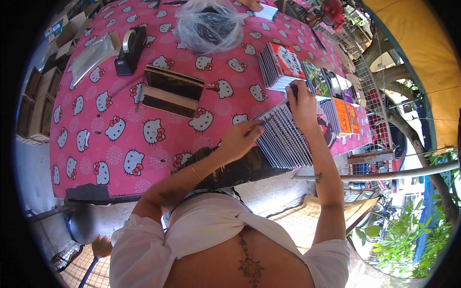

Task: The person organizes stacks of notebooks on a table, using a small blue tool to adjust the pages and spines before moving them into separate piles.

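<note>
A tall stack of spiral-bound notebooks (284, 142) stands at the table's near edge, its coiled spines turned toward me. My left hand (241, 139) is at the stack's left side, fingers pinched together by a small dark-blue tip; what it belongs to is unclear. Over the far end of the stack, my right hand (303, 102) has its fingers curled in around something dark, mostly hidden by the hand. Just beyond it rises another notebook stack with a red, white and black cover (288, 61).
More notebook piles with green (315, 79) and orange covers (341, 115) line the right side. A dark notebook with a brown band (174, 91), a tape dispenser (129, 52), clear plastic sleeves (96, 58) and a plastic bag (210, 26) lie on the pink table (158, 156). Another person's hand (251, 5) shows at the far edge.
</note>
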The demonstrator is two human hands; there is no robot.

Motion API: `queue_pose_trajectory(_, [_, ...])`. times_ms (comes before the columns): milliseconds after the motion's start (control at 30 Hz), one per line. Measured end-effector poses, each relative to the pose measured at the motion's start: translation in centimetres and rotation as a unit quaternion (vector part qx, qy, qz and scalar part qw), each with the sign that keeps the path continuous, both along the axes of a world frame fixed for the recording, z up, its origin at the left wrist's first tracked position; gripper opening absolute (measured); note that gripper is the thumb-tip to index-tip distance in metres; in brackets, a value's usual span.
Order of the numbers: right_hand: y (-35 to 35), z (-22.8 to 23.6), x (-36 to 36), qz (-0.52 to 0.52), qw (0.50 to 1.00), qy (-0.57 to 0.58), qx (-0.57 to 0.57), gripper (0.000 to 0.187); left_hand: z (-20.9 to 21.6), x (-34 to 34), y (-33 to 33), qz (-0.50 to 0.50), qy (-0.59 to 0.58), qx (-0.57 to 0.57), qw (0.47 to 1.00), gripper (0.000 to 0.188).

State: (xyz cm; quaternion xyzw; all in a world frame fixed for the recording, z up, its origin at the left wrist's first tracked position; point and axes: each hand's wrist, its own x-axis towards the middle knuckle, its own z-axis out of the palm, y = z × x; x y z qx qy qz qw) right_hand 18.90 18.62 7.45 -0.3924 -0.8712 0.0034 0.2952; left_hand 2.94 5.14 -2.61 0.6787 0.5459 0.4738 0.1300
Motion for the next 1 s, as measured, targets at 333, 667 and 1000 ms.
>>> queue_pose_trajectory(333, [0.0,0.0,-0.1,-0.003,1.0,0.0,-0.004,0.02,-0.3,-0.3,0.6,-0.039,-0.141,-0.081,0.986,0.035])
queue_pose_trajectory(667, [-0.1,0.1,-0.2,0.001,1.0,0.006,-0.004,0.019,-1.6,0.0,0.6,-0.174,-0.442,-0.334,0.814,0.034])
queue_pose_trajectory(1000, [0.0,-0.1,0.0,-0.01,1.0,0.006,-0.018,0.021,-1.7,-0.9,0.3,-0.17,-0.501,-0.355,0.771,0.038])
